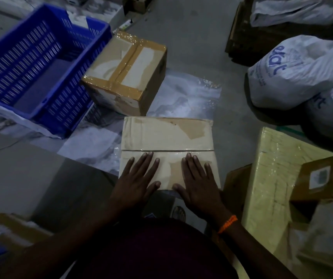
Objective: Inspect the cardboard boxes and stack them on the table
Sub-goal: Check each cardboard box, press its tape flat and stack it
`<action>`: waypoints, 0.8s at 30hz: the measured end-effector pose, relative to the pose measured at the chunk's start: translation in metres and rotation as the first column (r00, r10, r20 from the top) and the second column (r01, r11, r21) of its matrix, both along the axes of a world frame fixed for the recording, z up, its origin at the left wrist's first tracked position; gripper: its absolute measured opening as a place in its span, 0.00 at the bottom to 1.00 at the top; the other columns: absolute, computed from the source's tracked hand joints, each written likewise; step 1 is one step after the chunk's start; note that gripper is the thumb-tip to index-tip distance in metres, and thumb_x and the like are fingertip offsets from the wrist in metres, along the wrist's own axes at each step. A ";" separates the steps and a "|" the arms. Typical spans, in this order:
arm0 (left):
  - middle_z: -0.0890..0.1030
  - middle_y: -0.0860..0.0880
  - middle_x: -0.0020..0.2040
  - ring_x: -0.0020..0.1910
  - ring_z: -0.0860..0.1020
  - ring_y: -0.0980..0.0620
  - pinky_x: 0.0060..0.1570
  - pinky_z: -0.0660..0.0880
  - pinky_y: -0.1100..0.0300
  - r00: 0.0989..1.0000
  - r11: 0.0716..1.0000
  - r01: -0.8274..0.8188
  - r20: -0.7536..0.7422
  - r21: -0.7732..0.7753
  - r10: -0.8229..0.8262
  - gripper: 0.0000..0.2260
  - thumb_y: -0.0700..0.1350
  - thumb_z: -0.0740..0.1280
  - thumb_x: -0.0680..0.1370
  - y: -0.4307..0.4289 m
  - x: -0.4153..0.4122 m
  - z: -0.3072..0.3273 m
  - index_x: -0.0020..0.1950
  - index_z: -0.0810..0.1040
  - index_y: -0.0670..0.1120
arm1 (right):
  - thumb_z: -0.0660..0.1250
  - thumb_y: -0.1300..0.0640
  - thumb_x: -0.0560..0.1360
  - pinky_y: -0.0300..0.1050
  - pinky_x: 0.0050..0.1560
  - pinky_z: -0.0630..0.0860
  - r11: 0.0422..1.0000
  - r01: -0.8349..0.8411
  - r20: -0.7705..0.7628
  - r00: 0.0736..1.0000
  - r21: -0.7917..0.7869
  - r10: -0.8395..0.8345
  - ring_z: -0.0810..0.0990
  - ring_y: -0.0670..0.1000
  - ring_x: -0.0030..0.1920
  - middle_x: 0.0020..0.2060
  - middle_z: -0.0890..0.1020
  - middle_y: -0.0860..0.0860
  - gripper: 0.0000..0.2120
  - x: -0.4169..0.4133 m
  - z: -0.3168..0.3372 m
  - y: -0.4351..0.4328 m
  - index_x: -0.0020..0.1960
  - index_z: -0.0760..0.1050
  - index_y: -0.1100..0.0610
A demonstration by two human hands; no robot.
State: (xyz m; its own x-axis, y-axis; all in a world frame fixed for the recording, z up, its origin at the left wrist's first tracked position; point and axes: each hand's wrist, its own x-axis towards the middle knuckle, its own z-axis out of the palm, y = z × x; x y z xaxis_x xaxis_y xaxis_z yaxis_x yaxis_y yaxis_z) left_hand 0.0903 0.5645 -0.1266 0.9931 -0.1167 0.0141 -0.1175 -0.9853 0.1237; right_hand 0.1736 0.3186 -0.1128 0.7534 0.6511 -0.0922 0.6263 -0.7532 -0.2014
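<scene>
A pale cardboard box [167,135] with a taped centre seam sits right in front of me. My left hand [137,182] lies flat on the near half of its top, fingers spread. Beside it, my right hand [197,182] rests flat the same way; an orange band circles that wrist. Neither hand grips anything. Further back and to the left stands a second, brown box [127,75] sealed with shiny tape. A yellowish wrapped box [270,188] stands at my right, with a smaller labelled box [322,178] leaning on it.
An empty blue slatted crate [36,63] is at the left. White printed sacks [298,71] pile up at the right, with a dark wooden pallet [248,37] behind them. Clear plastic sheeting [185,97] lies under the boxes. More cartons [10,226] sit at the lower left.
</scene>
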 end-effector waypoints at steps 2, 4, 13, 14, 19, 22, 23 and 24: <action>0.56 0.43 0.83 0.82 0.55 0.45 0.79 0.54 0.44 1.000 1.000 0.012 0.006 0.026 -0.012 0.30 0.61 0.46 0.85 0.001 -0.008 0.000 0.83 0.58 0.46 | 0.42 0.32 0.83 0.55 0.82 0.40 1.000 -0.010 0.033 0.999 -0.014 0.010 0.46 0.53 0.84 0.84 0.52 0.56 0.40 -0.005 -0.002 -0.007 0.84 0.53 0.59; 0.56 0.43 0.83 0.82 0.56 0.45 0.79 0.55 0.45 1.000 1.000 -0.002 -0.003 0.024 0.002 0.29 0.60 0.46 0.85 0.000 -0.007 0.000 0.83 0.58 0.46 | 0.45 0.33 0.84 0.54 0.82 0.39 1.000 -0.002 0.041 0.999 -0.008 0.002 0.46 0.52 0.84 0.84 0.54 0.56 0.39 -0.004 -0.003 -0.006 0.84 0.55 0.59; 0.60 0.43 0.82 0.81 0.60 0.45 0.77 0.61 0.43 1.000 0.999 -0.008 0.029 -0.038 0.009 0.28 0.59 0.50 0.86 -0.001 -0.002 0.003 0.82 0.62 0.46 | 0.46 0.33 0.83 0.54 0.82 0.39 1.000 0.010 0.018 1.000 0.019 -0.011 0.47 0.52 0.84 0.84 0.53 0.54 0.39 -0.001 -0.004 -0.004 0.84 0.54 0.58; 0.59 0.43 0.82 0.81 0.59 0.45 0.77 0.60 0.43 1.000 0.999 -0.009 0.017 -0.050 0.010 0.28 0.60 0.49 0.86 0.000 -0.003 0.002 0.82 0.62 0.47 | 0.46 0.32 0.83 0.54 0.82 0.39 0.999 -0.006 0.006 1.000 0.032 0.006 0.46 0.52 0.84 0.84 0.52 0.54 0.39 0.002 -0.006 -0.005 0.84 0.54 0.58; 0.58 0.42 0.82 0.82 0.56 0.42 0.77 0.57 0.39 0.991 0.975 -0.110 0.055 -0.193 0.123 0.29 0.60 0.55 0.83 0.011 0.013 0.011 0.80 0.66 0.46 | 0.63 0.40 0.80 0.60 0.79 0.61 0.943 0.186 0.002 0.981 0.274 -0.194 0.61 0.62 0.80 0.80 0.64 0.63 0.36 0.042 0.000 -0.004 0.80 0.64 0.61; 0.47 0.44 0.84 0.83 0.45 0.45 0.80 0.46 0.45 0.924 0.870 -0.381 -0.101 -0.312 0.369 0.37 0.64 0.55 0.81 0.022 0.038 0.016 0.84 0.49 0.46 | 0.72 0.46 0.76 0.55 0.75 0.67 0.756 0.528 -0.300 0.847 0.387 -0.438 0.67 0.60 0.76 0.77 0.69 0.61 0.38 0.085 0.010 0.006 0.80 0.64 0.59; 0.44 0.44 0.84 0.83 0.44 0.45 0.80 0.46 0.45 0.893 0.804 -0.450 -0.168 -0.389 0.418 0.41 0.65 0.57 0.80 0.025 0.047 0.018 0.84 0.44 0.46 | 0.73 0.44 0.75 0.53 0.71 0.72 0.700 0.604 -0.430 0.786 0.380 -0.444 0.72 0.59 0.72 0.73 0.74 0.59 0.38 0.099 0.012 0.010 0.78 0.65 0.58; 0.45 0.43 0.84 0.83 0.46 0.44 0.80 0.49 0.45 0.867 0.727 -0.495 -0.219 -0.476 0.447 0.45 0.65 0.60 0.78 0.028 0.057 0.020 0.84 0.42 0.45 | 0.74 0.44 0.74 0.51 0.66 0.76 0.637 0.678 -0.558 0.708 0.367 -0.433 0.77 0.58 0.68 0.68 0.79 0.56 0.35 0.110 0.016 0.015 0.76 0.69 0.56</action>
